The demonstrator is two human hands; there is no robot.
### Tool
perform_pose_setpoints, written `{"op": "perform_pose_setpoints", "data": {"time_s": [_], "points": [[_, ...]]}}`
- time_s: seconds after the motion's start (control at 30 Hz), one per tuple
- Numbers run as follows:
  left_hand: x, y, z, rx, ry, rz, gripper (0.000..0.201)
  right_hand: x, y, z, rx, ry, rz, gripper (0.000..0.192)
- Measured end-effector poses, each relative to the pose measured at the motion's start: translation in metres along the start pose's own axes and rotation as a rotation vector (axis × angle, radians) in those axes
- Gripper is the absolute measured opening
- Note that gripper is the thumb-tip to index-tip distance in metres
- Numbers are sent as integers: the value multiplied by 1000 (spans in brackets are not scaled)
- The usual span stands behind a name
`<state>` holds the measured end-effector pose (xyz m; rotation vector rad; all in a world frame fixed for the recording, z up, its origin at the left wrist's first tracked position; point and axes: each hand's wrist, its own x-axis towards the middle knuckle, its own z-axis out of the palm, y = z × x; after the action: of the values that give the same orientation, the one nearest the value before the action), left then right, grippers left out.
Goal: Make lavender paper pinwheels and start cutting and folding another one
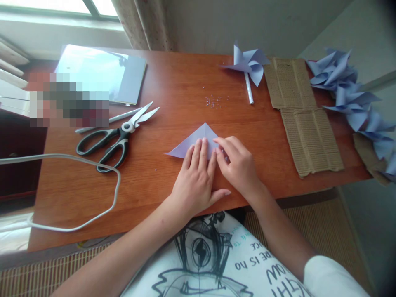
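Note:
A pale purple sheet of paper, folded into a triangle, lies on the wooden table with its point facing away from me. My left hand rests flat across its lower middle, fingers stretched out and thumb spread to the side. At the triangle's right side, my right hand has its thumb and index finger curled together on the paper's edge. The right corner is hidden by these fingers. Black-and-grey scissors lie with their blades apart to the left of the paper, beside a thin silvery paper stick.
Beyond the paper are tiny scraps and a purple paper pinwheel on a white stick. Corrugated cardboard lies right, with several more pinwheels past it. A shiny flat folder and a white cable are on the left.

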<state>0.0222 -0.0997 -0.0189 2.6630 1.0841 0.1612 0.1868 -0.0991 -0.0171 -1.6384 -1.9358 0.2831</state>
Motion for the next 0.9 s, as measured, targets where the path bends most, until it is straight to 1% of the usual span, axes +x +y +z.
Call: {"op": "perform_pose_setpoints", "data": {"time_s": [0.07,0.27,0.43,0.53,0.67,0.77,0.83,0.9], "points": [[0,0,0,1,2,-3,110,3,1,6,20,-44,39,29],[-1,0,-3,-3,3,-24,105,3,3,14,-108,-69,81,32],[-22,-10,-10,-10,0,-95,100,1,1,15,-154,-62,65,34],[-36,-18,-15,-25,33,-143,100,0,1,15,-134,-55,67,34],[-41,-22,-19,-50,67,-165,100,3,2,15,-54,-58,96,34],[-40,-20,-17,-51,93,-168,91,5,3,11,80,-56,117,29],[-40,-18,-16,-40,112,-174,79,4,0,2,210,-34,133,24],[-40,-17,-17,-24,130,-173,67,-1,-7,-15,320,39,154,21]]}}
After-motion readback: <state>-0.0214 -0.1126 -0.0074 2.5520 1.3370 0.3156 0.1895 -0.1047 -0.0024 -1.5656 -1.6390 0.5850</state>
